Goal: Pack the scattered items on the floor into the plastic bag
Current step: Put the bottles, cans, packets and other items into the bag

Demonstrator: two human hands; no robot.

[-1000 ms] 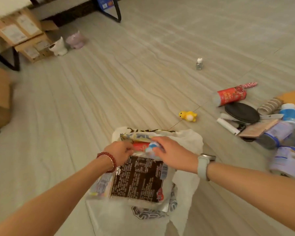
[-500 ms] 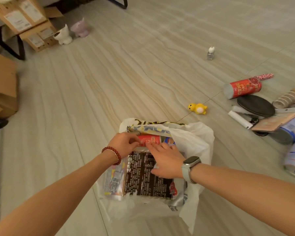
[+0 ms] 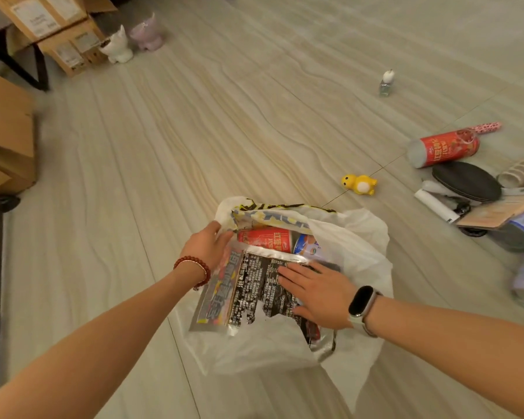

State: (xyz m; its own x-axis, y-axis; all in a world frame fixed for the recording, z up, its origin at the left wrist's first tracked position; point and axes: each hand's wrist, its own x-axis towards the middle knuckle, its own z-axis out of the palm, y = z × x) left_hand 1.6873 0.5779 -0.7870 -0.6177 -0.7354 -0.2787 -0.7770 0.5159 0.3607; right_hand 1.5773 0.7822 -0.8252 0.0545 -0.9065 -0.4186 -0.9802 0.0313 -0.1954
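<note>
On a pale floor (image 3: 254,122) of wavy, wood-grained tiles, a white plastic bag (image 3: 366,246) lies open near the bottom edge of the view. The left hand (image 3: 208,246) grips the bag's rim, holding the mouth open. The right hand (image 3: 318,290) lies flat, fingers straight, on a silver snack packet (image 3: 245,294) partly inside the bag, beside a red can (image 3: 266,238). A yellow toy (image 3: 359,184) lies just beyond the bag. More scattered items (image 3: 472,182) lie along the floor's right edge. Cardboard boxes (image 3: 46,22) stand at the far-left corner.
</note>
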